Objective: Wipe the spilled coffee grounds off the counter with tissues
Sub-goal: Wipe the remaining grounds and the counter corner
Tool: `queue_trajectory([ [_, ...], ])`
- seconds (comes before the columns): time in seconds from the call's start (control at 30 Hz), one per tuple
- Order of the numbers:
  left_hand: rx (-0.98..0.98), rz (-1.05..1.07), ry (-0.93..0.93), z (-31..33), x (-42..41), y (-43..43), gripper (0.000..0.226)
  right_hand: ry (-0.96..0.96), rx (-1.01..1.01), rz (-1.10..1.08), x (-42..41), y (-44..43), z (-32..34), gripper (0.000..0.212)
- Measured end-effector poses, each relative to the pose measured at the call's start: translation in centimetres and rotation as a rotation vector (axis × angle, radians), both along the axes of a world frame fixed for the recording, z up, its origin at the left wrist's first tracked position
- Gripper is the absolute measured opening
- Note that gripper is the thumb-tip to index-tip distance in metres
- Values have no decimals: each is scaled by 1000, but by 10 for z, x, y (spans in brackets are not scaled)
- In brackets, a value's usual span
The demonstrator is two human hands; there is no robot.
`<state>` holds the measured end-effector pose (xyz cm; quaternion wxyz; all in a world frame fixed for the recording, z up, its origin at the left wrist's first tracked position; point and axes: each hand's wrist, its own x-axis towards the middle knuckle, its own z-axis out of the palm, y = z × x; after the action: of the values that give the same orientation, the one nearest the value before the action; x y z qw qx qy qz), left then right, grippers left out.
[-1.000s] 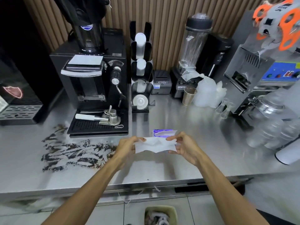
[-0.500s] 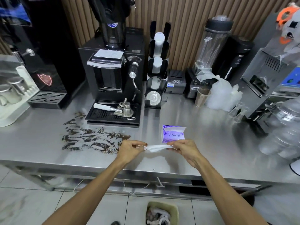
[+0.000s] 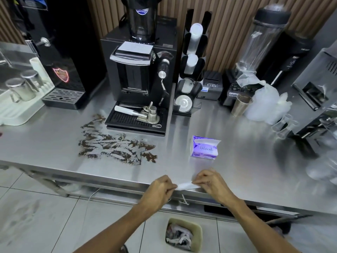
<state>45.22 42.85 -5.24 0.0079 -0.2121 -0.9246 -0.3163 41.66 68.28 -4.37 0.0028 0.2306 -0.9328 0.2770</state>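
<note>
Presently, head view: left hand [image 3: 160, 189] and right hand [image 3: 211, 183] each pinch one end of a folded tissue [image 3: 186, 186], stretched left to right above the near edge of the counter [image 3: 237, 161]. Coffee grounds [image 3: 116, 148] lie unwiped, farther in and left of both hands, the smear's long axis running left-right. The left hand is nearer and, by judgement, better placed to carry the tissue across.

Tissue pack [image 3: 204, 147] reads "Macek"; blender base [image 3: 230, 96] reads "DRIM".
</note>
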Motion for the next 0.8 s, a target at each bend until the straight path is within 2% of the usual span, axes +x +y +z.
queue_trajectory([
  [0.1,-16,8,3,-15,15,4,16,112,47,48,8,7,-18,14],
  [0.2,-87,-2,35,-27,18,1,17,186,95,57,5,0,-30,17],
  [0.33,-152,63,37,-38,15,-17,34,205,100,56,-11,-28,-32,29],
  [0.57,-271,291,84,-20,-13,-59,27,162,196,92,-57,-96,-23,24],
  [0.67,-264,305,170,-13,-13,-54,21,165,155,63,-59,-90,-18,24],
  [0.8,-232,240,210,-17,11,-40,26,222,76,115,-32,-50,-25,30],
])
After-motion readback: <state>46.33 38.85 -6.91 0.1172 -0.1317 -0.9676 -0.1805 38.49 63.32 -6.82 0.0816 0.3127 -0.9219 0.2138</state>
